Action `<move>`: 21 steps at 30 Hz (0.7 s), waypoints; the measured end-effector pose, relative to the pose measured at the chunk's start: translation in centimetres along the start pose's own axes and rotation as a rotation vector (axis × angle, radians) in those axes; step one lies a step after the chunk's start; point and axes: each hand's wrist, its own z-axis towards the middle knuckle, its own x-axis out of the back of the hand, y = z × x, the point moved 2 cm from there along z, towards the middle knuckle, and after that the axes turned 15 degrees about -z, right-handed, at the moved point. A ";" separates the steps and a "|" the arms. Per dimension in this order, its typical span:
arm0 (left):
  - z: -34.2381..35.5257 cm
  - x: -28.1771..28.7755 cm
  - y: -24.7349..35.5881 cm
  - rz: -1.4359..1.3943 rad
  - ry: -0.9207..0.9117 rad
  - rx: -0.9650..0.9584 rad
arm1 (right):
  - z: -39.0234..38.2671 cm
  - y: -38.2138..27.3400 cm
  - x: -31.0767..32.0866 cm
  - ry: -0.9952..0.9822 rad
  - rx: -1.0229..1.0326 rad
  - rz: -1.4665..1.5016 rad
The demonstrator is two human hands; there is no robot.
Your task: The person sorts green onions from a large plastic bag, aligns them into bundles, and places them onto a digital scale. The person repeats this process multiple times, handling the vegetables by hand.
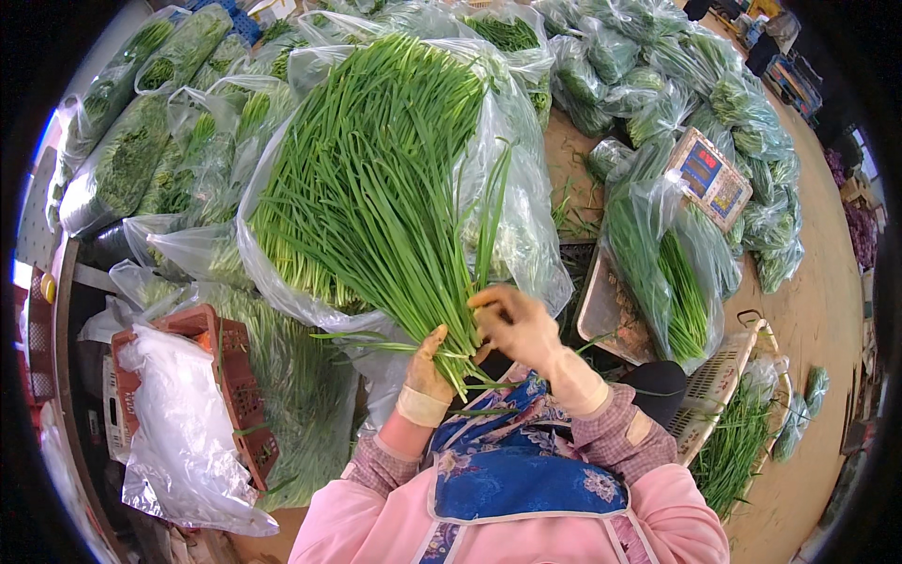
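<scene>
My left hand (pixel 427 374), in a pale glove, is closed round the gathered lower end of a bunch of garlic chives (pixel 413 254), its thumb pointing up along the stems. The long green leaves fan out away from me over a large opened plastic bag (pixel 521 197) filled with more chives. At the right side of the same bunch is my right hand (pixel 517 324), also gloved, its fingers curled in a pinch against the stems. Whatever is between those fingertips is hidden. A few loose leaves stick out below and beside both hands.
Bagged greens (pixel 122 155) crowd the left and far side. A red crate (pixel 240 395) bears clear plastic bags (pixel 178 423). To the right, a bag of chives (pixel 681 291) lies on a scale's pan (pixel 601 310) beside its display (pixel 709 179). A white basket (pixel 705 399) holds loose chives.
</scene>
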 end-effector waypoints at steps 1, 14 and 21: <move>0.0 -0.3 0.0 -0.019 -0.013 0.024 | 0.9 1.6 0.5 0.153 0.074 -0.098; 0.2 1.3 0.4 0.210 0.074 -0.014 | 3.2 1.4 -1.0 0.012 -0.036 -0.220; 0.3 1.3 0.4 -0.039 0.031 0.057 | 2.7 1.8 0.1 0.161 0.108 -0.223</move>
